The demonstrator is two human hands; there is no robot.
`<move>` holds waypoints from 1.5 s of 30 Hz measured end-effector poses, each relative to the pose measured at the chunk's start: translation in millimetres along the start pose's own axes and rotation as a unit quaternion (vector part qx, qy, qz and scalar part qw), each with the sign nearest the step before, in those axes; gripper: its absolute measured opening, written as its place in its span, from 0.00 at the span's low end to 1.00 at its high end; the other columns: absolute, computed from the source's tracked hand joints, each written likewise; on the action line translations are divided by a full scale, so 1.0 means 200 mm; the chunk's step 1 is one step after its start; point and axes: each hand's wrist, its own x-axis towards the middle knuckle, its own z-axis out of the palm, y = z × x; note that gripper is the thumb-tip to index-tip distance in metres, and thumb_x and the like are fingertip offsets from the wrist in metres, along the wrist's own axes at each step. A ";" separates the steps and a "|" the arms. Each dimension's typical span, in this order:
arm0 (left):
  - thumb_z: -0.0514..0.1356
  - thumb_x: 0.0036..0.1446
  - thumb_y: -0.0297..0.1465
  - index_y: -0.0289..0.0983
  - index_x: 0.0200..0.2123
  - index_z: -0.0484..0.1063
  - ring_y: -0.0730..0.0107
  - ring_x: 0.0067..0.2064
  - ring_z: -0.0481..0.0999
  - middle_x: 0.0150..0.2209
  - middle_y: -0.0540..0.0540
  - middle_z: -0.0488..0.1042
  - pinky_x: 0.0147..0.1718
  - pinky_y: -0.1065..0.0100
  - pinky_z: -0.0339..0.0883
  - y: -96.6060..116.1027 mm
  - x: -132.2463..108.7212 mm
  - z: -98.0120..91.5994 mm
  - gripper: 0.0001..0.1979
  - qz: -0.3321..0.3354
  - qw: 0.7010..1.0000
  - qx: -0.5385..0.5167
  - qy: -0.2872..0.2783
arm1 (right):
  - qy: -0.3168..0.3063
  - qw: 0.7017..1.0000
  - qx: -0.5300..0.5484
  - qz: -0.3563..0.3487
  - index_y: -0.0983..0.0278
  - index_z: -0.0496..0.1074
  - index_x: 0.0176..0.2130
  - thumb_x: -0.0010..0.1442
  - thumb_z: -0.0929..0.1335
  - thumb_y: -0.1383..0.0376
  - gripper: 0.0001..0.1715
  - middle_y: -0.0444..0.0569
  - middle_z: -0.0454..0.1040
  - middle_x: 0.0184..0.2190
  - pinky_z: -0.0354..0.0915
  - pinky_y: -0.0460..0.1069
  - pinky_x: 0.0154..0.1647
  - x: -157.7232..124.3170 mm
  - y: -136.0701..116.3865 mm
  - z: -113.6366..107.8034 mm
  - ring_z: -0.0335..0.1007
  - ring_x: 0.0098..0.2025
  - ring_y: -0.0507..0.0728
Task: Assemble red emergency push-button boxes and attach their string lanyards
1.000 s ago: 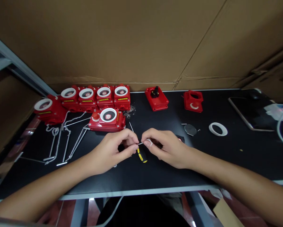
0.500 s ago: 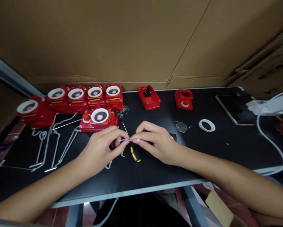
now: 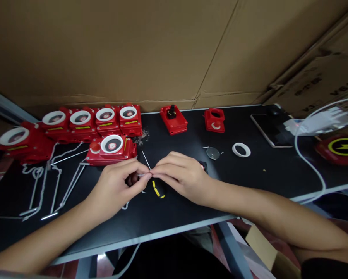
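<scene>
My left hand [image 3: 115,184] pinches a thin white cord [image 3: 141,175] between thumb and forefinger. The fingertips of my right hand [image 3: 182,176] are closed on the same cord, touching the left fingertips. Below them, a loose bit of cord [image 3: 125,205] hangs by the table. On the black table [image 3: 174,209] under my fingers lies a screwdriver [image 3: 159,190] with a black and yellow handle, its shaft pointing away. Just beyond my left hand is a red box [image 3: 129,152] with a white ring. A dark object [image 3: 203,166] is partly hidden behind my right hand.
Several red boxes [image 3: 105,126] stand at the back left, with cords and metal rods [image 3: 56,190] before them. Farther right lie an open red housing [image 3: 174,121], a red cover [image 3: 215,121], a glass disc [image 3: 213,153], a white ring [image 3: 241,149] and a phone [image 3: 271,131].
The camera view has turned to the right, so things sit farther left. Both hands still pinch the cord, with less of it showing between the fingers.
</scene>
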 end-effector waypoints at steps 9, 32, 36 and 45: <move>0.66 0.72 0.34 0.38 0.40 0.86 0.73 0.34 0.85 0.34 0.50 0.87 0.34 0.77 0.75 -0.04 0.00 0.03 0.09 -0.085 0.985 -0.151 -0.018 | -0.011 0.999 -0.035 -0.003 0.65 0.82 0.53 0.79 0.69 0.71 0.10 0.52 0.83 0.45 0.77 0.46 0.47 -0.01 -0.01 -0.03 0.78 0.46 0.52; 0.72 0.60 0.36 0.32 0.38 0.87 0.76 0.27 0.62 0.25 0.54 0.63 0.27 0.74 0.59 -0.06 -0.01 0.04 0.11 -0.155 0.969 -0.189 -0.043 | -0.021 0.997 -0.026 -0.072 0.68 0.80 0.51 0.77 0.71 0.73 0.06 0.54 0.83 0.47 0.75 0.49 0.45 -0.01 0.03 -0.02 0.76 0.45 0.54; 0.72 0.63 0.35 0.34 0.37 0.87 0.77 0.26 0.62 0.25 0.55 0.63 0.26 0.74 0.58 -0.06 -0.01 0.05 0.09 -0.121 0.975 -0.184 -0.038 | -0.013 0.997 0.078 -0.019 0.66 0.78 0.48 0.75 0.74 0.72 0.03 0.53 0.84 0.47 0.78 0.49 0.53 0.01 0.04 0.00 0.80 0.48 0.52; 0.70 0.68 0.35 0.36 0.38 0.88 0.76 0.28 0.65 0.26 0.53 0.67 0.28 0.73 0.60 -0.08 -0.01 0.04 0.09 -0.090 0.984 -0.152 -0.028 | -0.071 0.951 0.246 0.171 0.62 0.74 0.51 0.74 0.76 0.67 0.10 0.45 0.83 0.44 0.80 0.43 0.50 -0.03 0.05 0.01 0.84 0.43 0.48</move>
